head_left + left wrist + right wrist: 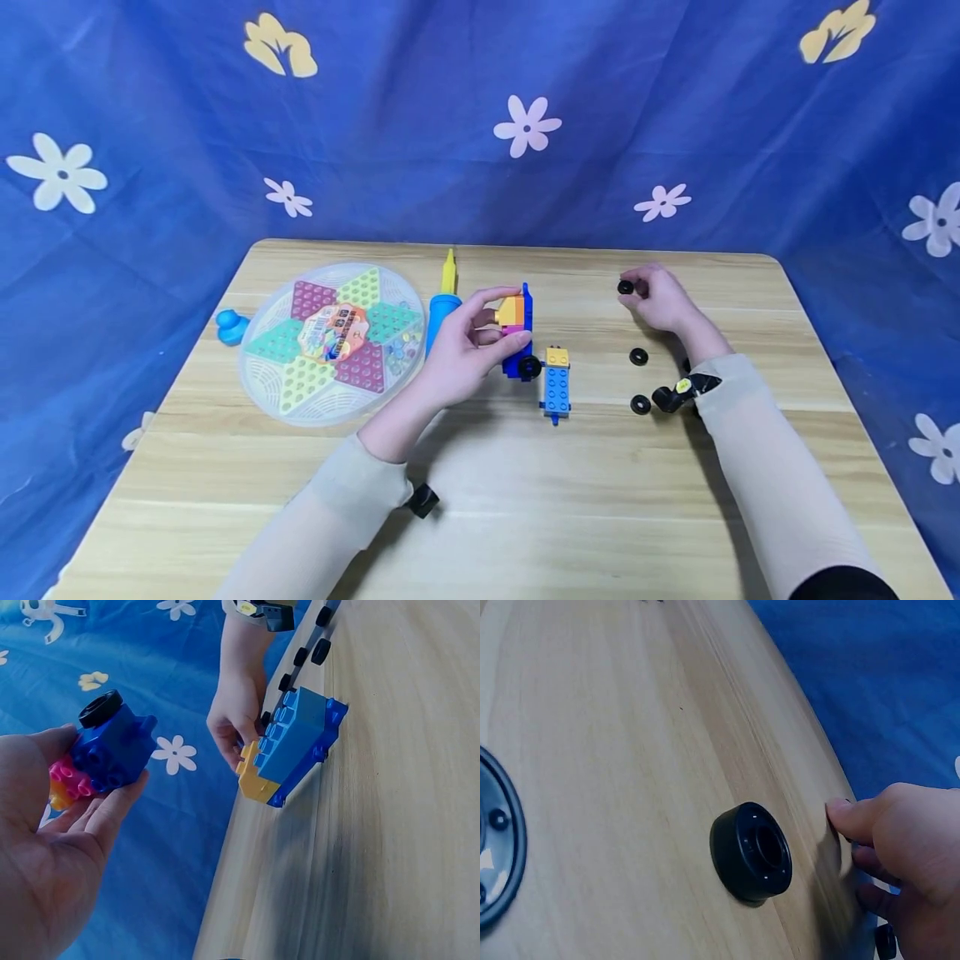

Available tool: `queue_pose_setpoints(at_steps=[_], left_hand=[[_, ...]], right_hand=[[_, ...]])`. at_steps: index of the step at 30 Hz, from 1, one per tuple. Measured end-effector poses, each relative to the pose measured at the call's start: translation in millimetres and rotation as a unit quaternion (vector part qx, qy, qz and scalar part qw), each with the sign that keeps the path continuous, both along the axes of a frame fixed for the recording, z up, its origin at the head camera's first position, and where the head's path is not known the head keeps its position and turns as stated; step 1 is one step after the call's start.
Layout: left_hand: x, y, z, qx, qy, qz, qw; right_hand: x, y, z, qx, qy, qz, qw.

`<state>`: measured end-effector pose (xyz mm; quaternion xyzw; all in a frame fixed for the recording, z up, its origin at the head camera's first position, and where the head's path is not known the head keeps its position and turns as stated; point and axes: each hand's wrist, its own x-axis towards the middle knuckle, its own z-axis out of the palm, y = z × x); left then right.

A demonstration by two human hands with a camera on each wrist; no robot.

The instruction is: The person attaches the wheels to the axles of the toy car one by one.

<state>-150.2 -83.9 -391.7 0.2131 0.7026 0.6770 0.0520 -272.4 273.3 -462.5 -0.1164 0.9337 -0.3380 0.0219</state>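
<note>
My left hand (468, 350) grips a toy block car (516, 360) of blue, pink, orange and yellow bricks, held above the table. One black wheel (100, 709) is fitted on its side. Just to the right, a second block car (557, 387) with light blue and yellow bricks on a dark blue base stands on the table, with no wheels on it. Toward the far right, my right hand (662, 302) pinches a small black wheel (626, 287) at its fingertips, mostly hidden by the fingers in the right wrist view.
Loose black wheels (638, 357) lie in a column nearer to me, partly beneath the right wrist. To the left is a round Chinese checkers board (255, 379), with a blue and yellow pump-like toy (442, 310) beside it. A small blue toy (232, 327) sits at the left edge.
</note>
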Motion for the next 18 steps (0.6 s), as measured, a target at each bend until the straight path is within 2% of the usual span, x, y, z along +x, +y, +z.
queue_pose_setpoints(at_steps=[6, 11, 18], left_hand=[[1.7, 2.0, 2.6, 0.0, -0.009, -0.005, 0.9999], [2.5, 4.0, 4.0, -0.009, -0.014, -0.01, 0.9998], [2.2, 6.3, 3.8, -0.015, -0.013, -0.015, 0.9997]], right_hand=[[2.0, -2.3, 2.4, 0.015, -0.001, 0.009, 0.9999], [10.1, -5.3, 8.8, -0.011, 0.016, 0.003, 0.9998], [34.9, -18.9, 36.6, -0.062, 0.081, 0.024, 0.9945]])
